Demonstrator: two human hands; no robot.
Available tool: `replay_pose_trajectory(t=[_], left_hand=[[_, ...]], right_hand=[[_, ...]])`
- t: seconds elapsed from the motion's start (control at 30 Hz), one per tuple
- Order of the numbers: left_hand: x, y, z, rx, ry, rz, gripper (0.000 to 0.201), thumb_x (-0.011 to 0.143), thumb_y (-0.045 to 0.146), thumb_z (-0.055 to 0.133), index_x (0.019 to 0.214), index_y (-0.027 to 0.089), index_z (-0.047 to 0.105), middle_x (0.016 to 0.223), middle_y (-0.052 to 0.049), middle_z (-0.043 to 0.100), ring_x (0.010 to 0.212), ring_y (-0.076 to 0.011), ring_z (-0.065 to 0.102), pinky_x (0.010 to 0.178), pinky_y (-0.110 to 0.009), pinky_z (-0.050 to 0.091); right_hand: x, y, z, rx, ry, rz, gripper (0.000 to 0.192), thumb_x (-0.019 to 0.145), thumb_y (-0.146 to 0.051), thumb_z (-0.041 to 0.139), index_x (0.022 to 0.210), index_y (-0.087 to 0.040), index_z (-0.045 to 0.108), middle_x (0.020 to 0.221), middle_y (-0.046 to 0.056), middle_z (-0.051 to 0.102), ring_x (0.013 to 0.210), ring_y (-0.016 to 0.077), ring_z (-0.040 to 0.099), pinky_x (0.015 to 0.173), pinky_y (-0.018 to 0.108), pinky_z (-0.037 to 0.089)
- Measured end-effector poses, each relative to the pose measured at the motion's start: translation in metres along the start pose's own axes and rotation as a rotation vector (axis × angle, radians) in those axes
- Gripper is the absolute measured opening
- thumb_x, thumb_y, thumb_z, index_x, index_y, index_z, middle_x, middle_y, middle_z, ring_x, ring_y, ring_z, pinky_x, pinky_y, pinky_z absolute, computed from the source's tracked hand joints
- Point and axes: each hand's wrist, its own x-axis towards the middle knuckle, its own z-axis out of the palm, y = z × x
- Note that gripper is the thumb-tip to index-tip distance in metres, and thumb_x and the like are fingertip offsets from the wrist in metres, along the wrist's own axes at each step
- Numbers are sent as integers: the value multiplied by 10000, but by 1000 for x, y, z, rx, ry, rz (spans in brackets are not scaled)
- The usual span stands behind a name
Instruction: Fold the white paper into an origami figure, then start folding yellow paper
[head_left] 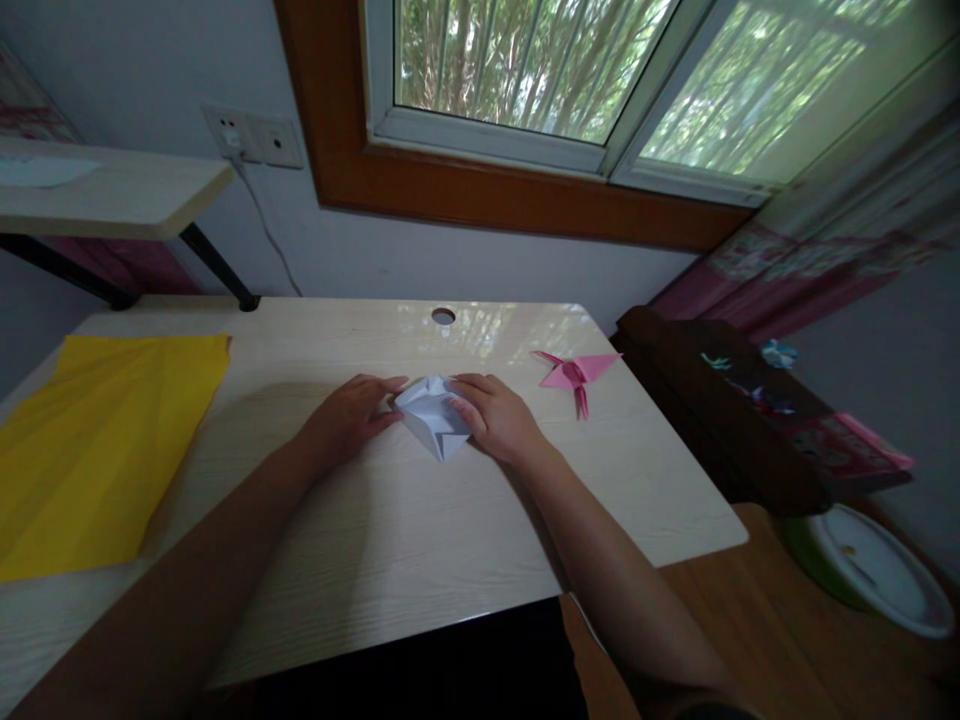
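A partly folded piece of white origami paper (433, 418) rests on the pale wooden desk (450, 530), between my two hands. Its flaps stand slightly raised, and a point faces me. My left hand (358, 415) pinches the paper's left corner between thumb and fingers. On the other side, my right hand (495, 415) grips the right edge, its thumb lying on the inner fold and its fingers along the far edge. To the right of my right hand lies a pink origami crane (576, 374), touched by neither hand.
A large yellow sheet (97, 450) covers the desk's left side. A raised shelf (112, 195) stands at the back left. The desk has a round cable hole (443, 316) near the wall. Beyond its right edge are a dark brown cabinet (675, 400) and a white round lid (885, 570).
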Motion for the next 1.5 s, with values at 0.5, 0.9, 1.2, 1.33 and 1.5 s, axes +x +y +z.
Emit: replay_pose_trajectory(t=[0.5, 0.9, 1.2, 1.33, 1.5], left_hand=[[2, -2, -9, 64, 110, -246, 290, 974, 307, 510, 1190, 179, 655, 1159, -112, 722, 1090, -279, 644, 1006, -476, 499], [-3, -4, -6, -25, 66, -103, 459, 903, 245, 598, 1359, 248, 543, 1298, -71, 674, 1200, -264, 601, 1074, -478, 463], [-2, -4, -3, 9, -33, -36, 688, 851, 454, 733, 1465, 300, 463, 1433, -86, 598, 1252, -303, 577, 1086, -497, 442], [-2, -3, -5, 12, -54, -67, 689, 874, 470, 704, 1489, 296, 445, 1409, -91, 612, 1231, -311, 570, 1064, -498, 448], [-2, -4, -4, 29, -63, -78, 690, 878, 457, 701, 1486, 243, 453, 1399, -110, 613, 1229, -312, 562, 1062, -491, 444]], right_hand=[[-10, 32, -8, 415, 114, 57, 383, 1041, -464, 452, 1306, -269, 650, 1248, 94, 689, 1172, 239, 637, 1047, 472, 494], [-18, 47, -20, 616, -127, 109, 632, 785, -510, 810, 1334, -255, 629, 1317, 105, 658, 1188, 245, 629, 1031, 433, 515], [-12, 42, -14, 378, -92, -43, 380, 841, -389, 795, 1189, -264, 708, 1168, 81, 714, 1126, 254, 633, 1048, 479, 462], [-10, 42, -6, 358, -51, -61, 298, 876, -362, 763, 1149, -250, 726, 1128, 83, 716, 1081, 241, 637, 1005, 445, 483], [-9, 42, 1, 309, -24, -75, 269, 890, -342, 749, 1137, -234, 734, 1095, 96, 713, 1028, 239, 638, 967, 432, 498]])
